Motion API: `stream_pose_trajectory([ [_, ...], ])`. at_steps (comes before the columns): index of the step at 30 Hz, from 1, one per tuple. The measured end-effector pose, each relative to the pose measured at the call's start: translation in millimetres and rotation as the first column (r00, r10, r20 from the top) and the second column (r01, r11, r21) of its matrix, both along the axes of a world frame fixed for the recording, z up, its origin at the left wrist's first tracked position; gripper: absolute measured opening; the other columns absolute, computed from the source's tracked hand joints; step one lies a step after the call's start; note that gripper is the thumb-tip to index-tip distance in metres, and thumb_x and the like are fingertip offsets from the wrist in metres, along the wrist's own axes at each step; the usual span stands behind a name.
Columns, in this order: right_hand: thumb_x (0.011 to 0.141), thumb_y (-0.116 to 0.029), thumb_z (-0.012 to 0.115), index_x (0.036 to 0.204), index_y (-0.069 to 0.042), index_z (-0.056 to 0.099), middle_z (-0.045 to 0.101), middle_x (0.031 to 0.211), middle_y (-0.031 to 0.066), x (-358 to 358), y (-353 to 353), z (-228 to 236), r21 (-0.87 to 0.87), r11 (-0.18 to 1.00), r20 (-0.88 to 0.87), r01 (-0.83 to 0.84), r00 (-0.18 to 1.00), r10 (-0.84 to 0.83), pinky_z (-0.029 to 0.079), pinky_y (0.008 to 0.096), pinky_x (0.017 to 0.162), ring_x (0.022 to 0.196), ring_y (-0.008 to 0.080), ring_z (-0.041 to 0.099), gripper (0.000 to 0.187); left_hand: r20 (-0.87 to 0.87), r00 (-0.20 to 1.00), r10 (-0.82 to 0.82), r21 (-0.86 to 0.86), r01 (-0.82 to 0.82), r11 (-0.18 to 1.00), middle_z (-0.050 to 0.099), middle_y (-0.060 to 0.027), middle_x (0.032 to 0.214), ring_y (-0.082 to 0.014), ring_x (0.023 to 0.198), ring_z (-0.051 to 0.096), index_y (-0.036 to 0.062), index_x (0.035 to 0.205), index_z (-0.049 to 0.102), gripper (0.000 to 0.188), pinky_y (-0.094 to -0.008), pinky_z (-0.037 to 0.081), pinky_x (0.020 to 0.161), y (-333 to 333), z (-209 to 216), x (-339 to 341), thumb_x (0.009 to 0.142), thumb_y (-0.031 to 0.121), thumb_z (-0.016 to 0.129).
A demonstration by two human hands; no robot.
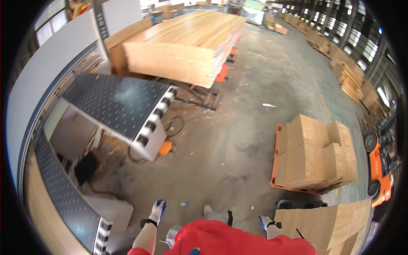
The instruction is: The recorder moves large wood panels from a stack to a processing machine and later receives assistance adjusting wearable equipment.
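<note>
My left hand (158,209), in a white and blue work glove, is held out over the concrete floor beside my red top, with a dark band at the wrist. Nothing shows in it, and its fingers look loosely apart. My right hand (265,221), gloved the same way, is nearest to a stack of wooden panels (312,221) at the lower right. It appears to hold nothing, its fingers loosely extended and small in view. One of my shoes (207,208) shows between the hands.
Dark-topped machine tables (119,100) with black-and-white edges stand at left. Beyond them a large stack of wood-grain boards (170,61) rests on a lift. Stacked panels (312,157) sit on an orange pallet at right, near an orange forklift (378,170). A cable (176,127) lies on the floor.
</note>
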State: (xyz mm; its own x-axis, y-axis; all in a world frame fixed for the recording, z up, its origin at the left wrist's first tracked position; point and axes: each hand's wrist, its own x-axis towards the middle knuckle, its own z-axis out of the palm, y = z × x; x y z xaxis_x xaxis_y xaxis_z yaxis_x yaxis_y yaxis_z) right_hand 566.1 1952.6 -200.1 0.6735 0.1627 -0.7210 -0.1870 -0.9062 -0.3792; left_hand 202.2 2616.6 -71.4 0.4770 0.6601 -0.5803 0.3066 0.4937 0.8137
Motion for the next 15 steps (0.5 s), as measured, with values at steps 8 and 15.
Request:
stream_pose_trajectory([
  [8, 0.093, -0.041, 0.057, 0.095, -0.008, 0.07, 0.06, 0.072, 0.0059, 146.6, 85.3, 40.5, 0.102, 0.883, 0.259, 0.459, 0.844, -0.469, 0.048, 0.0389, 0.063, 0.068, 0.0245, 0.06, 0.036, 0.235, 0.786, -0.572, 0.507, 0.403, 0.762, 0.065, -0.0104, 0.121, -0.0186, 0.112, 0.061, -0.0028, 0.131, 0.054, 0.038, -0.031, 0.048, 0.101, 152.3, 160.0, 340.3, 0.099, 0.014, 0.062],
  [15, 0.096, -0.033, 0.057, 0.095, -0.007, 0.07, 0.063, 0.074, 0.0048, 196.0, 250.3, 60.9, 0.19, 0.97, 0.409, 0.15, 0.886, -0.217, 0.046, 0.0358, 0.065, 0.071, 0.0198, 0.059, 0.029, 0.018, 0.665, -0.746, 0.765, 0.472, 0.438, 0.063, -0.0178, 0.115, -0.0294, 0.107, 0.062, 0.0027, 0.121, 0.061, 0.036, -0.0361, 0.049, 0.094, 285.2, 264.3, 577.6, 0.087, 0.012, 0.07],
])
